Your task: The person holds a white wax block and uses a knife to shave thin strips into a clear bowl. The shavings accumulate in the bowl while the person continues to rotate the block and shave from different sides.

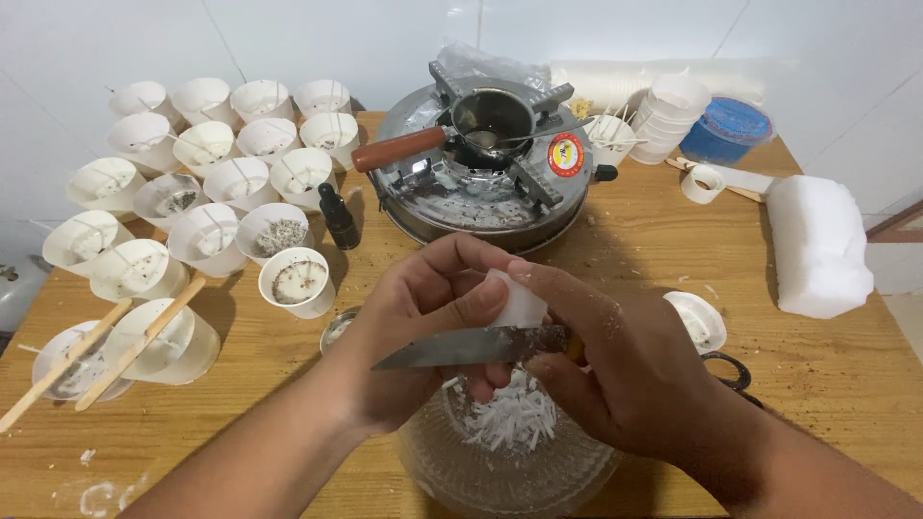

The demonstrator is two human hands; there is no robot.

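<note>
Paper cups (207, 183) crowd the desk (846, 375) far left of the glass bowl (505, 461). Left hand (423, 327) pinches a white wax piece (519, 300) just above the bowl; right hand (625, 370) is clamped on a knife (461, 348) against it. Shavings (514, 418) lie inside.

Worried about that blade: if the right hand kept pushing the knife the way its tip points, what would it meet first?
Probably the left hand: the knife in the right hand points left across its fingers, which hold the white wax piece. Depth is unclear.

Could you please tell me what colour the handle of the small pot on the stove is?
Reddish-brown handle, clearest in the head view.
</note>
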